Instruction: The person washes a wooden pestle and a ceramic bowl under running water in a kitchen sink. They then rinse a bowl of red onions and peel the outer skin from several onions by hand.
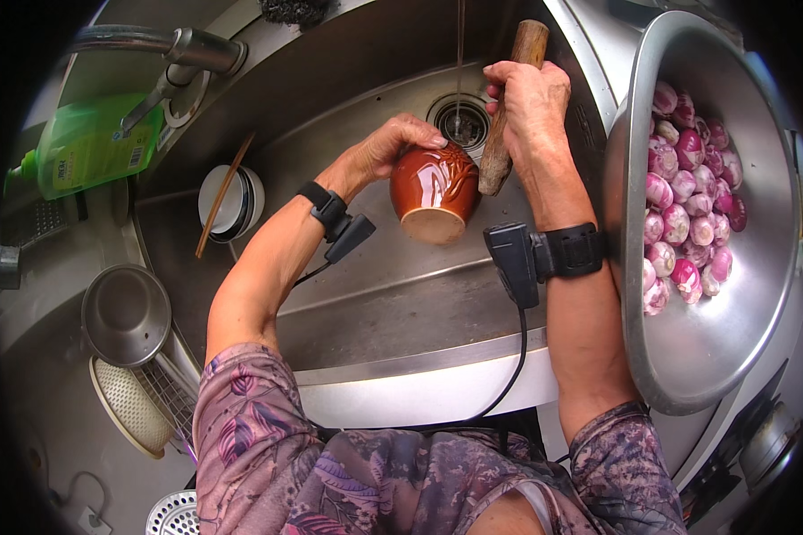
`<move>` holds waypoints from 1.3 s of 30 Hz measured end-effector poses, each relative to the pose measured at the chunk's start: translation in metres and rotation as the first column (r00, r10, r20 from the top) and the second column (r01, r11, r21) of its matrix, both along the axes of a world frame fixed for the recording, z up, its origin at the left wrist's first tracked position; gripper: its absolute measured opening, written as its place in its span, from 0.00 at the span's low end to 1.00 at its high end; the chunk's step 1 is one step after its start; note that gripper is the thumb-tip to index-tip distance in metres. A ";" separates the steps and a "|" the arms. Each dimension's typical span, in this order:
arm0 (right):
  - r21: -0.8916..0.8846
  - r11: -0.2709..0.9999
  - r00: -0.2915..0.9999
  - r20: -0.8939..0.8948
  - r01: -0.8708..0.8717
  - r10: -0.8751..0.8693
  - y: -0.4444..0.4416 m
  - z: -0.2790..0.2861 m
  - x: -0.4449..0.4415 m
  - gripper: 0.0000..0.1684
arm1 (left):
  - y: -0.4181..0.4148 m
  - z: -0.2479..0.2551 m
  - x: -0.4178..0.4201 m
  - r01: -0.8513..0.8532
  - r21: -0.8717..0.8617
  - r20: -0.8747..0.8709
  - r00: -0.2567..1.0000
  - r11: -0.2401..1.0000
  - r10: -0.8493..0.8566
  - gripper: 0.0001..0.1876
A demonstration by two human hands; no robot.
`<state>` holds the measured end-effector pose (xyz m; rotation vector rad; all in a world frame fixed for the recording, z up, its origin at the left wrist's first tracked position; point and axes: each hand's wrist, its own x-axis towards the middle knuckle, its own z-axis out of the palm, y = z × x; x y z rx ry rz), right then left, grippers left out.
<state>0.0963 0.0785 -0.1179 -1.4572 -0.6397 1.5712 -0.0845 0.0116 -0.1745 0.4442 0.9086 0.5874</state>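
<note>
My left hand [399, 144] grips a glazed brown ceramic jar [435, 187] by its far rim, thumb on top. The jar is tipped so that its unglazed base [433, 226] faces me, and its mouth is hidden. In my right hand [532, 107] is a thick wooden pestle [498, 157], its worn lower end beside the jar. Whether the two touch I cannot tell. Both are over the stainless steel sink [401, 284]. A thin stream of water [460, 53] falls onto the drain [460, 122] just beyond the jar.
A large steel basin [763, 281] of small red onions or shallots [689, 180] stands at right. White bowls [222, 200] with chopsticks [224, 194] sit in the sink's left. Further left are a green detergent bottle [100, 144], a metal pot [126, 314] and a cream colander [127, 408].
</note>
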 end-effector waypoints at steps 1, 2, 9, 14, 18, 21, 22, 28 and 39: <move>-0.005 1.000 1.000 -0.003 0.000 0.000 0.000 0.000 0.000 0.12 | -0.005 0.005 0.001 -0.015 0.002 -0.026 1.000 1.000 0.015 0.08; -0.007 1.000 1.000 -0.003 -0.002 0.002 0.000 -0.001 0.001 0.12 | -0.010 0.010 0.002 -0.031 0.005 -0.052 0.998 1.000 0.031 0.07; -0.019 1.000 1.000 -0.005 -0.008 0.008 -0.002 -0.004 -0.005 0.11 | -0.035 0.033 -0.030 -0.098 0.133 -0.192 0.974 0.986 0.123 0.08; -0.052 0.999 1.000 -0.003 -0.005 0.005 -0.009 0.001 -0.016 0.10 | -0.054 0.074 -0.055 -0.156 0.242 -0.464 0.848 0.958 0.255 0.11; -0.054 0.998 0.996 -0.084 -0.042 0.037 -0.021 0.002 -0.031 0.08 | -0.080 0.097 -0.081 0.100 0.460 -0.757 0.564 0.882 0.330 0.15; -0.065 0.995 0.991 -0.122 -0.069 0.061 -0.026 0.004 -0.036 0.05 | -0.095 0.095 -0.081 0.453 0.580 -0.809 0.220 0.678 0.545 0.17; -0.071 0.995 0.993 -0.095 -0.077 0.070 -0.028 0.007 -0.036 0.05 | -0.100 0.094 -0.083 0.595 0.518 -0.812 0.117 0.614 0.572 0.18; -0.086 0.992 0.993 -0.084 -0.092 0.085 -0.038 0.017 -0.050 0.06 | -0.124 0.070 -0.107 0.891 0.273 -0.721 -0.060 0.363 0.691 0.17; -0.154 0.972 0.929 -0.351 -0.178 0.115 -0.030 0.020 -0.055 0.03 | -0.127 0.066 -0.131 0.897 0.290 -0.697 -0.041 0.334 0.716 0.16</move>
